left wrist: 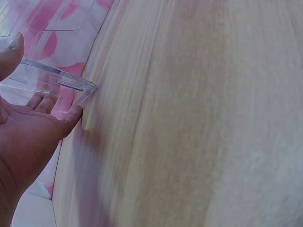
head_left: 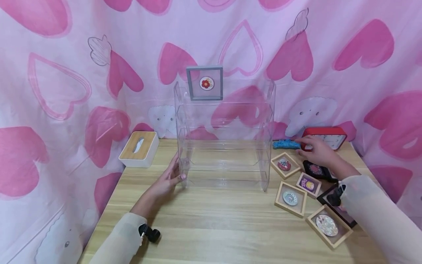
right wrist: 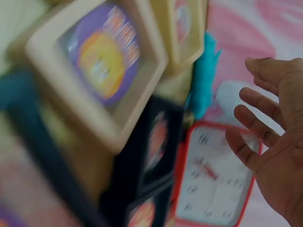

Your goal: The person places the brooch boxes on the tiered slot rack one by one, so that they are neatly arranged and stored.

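Shelf (head_left: 223, 145) clasped by left hand (head_left: 167, 180), right hand (head_left: 314, 150) fingers apart, clock (head_left: 333, 139) numerals blurred

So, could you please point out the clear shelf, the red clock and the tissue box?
Clear shelf (head_left: 224, 144), head view: on a middle tier.
Red clock (right wrist: 214, 178), right wrist view: on the dial.
Tissue box (head_left: 143, 149), head view: on its lid.

A pale pink cloth (head_left: 148, 33) printed with deeper-pink hearts (head_left: 369, 47) hangs behind a light wood-grain table (head_left: 211, 227).
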### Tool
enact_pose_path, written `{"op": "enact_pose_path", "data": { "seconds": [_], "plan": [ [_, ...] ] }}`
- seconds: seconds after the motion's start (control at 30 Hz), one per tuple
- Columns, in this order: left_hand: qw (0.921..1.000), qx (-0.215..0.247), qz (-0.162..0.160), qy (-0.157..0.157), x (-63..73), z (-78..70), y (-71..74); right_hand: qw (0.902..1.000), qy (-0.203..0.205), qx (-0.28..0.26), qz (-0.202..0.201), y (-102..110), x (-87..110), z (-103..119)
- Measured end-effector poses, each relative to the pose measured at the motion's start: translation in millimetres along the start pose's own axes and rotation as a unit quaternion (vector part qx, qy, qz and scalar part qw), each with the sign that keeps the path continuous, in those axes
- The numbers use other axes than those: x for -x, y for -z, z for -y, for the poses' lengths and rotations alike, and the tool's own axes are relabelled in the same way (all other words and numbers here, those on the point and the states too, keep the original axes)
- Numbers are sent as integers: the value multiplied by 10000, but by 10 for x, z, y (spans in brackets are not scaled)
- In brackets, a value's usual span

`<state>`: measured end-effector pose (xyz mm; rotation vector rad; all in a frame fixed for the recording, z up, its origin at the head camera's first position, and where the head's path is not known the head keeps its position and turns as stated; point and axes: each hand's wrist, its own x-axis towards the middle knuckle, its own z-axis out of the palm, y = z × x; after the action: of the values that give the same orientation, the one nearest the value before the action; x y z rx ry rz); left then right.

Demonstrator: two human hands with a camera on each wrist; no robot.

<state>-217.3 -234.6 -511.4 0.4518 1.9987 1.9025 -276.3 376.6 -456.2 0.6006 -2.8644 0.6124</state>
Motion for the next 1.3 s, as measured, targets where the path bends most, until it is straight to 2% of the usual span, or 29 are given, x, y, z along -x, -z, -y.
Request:
{"op": "enact_pose_path", "data": {
  "seconds": [0.13, 0.3, 0.47, 0.63, 0.73, 0.97, 1.07, 1.2, 1.3],
  "plan": [
    [10000, 6, 22, -77, -10, -2, 1, 9995, -295, -99, 75, 25, 173, -200],
    [10000, 37, 6, 14, -9, -7, -1, 9978, -632, -185, 120, 92, 410, -422],
    [9998, 93, -25, 176, 1, 6, 1, 9974, -713, 56, -123, 139, 665, -683],
    [9996, 53, -30, 281, 11, -1, 12, 9913, -1312, -18, -34, 226, 905, -801],
    [9997, 15, -52, 253, 7, -12, 6, 9902, -1391, -63, -65, 281, 1012, -857],
    [10000, -38, 8, 59, -1, -24, -9, 9944, -1035, -26, -215, 292, 1257, -874],
    [10000, -63, 48, -37, -1, -33, -12, 9951, -937, -207, -253, 255, 1361, -806],
    [9999, -102, 75, -92, 4, -26, -7, 9966, -530, -579, -269, 178, 1453, -719],
    [9998, -109, 84, -116, 6, -9, -2, 9976, -299, -594, -199, 118, 1483, -685]
  ]
}}
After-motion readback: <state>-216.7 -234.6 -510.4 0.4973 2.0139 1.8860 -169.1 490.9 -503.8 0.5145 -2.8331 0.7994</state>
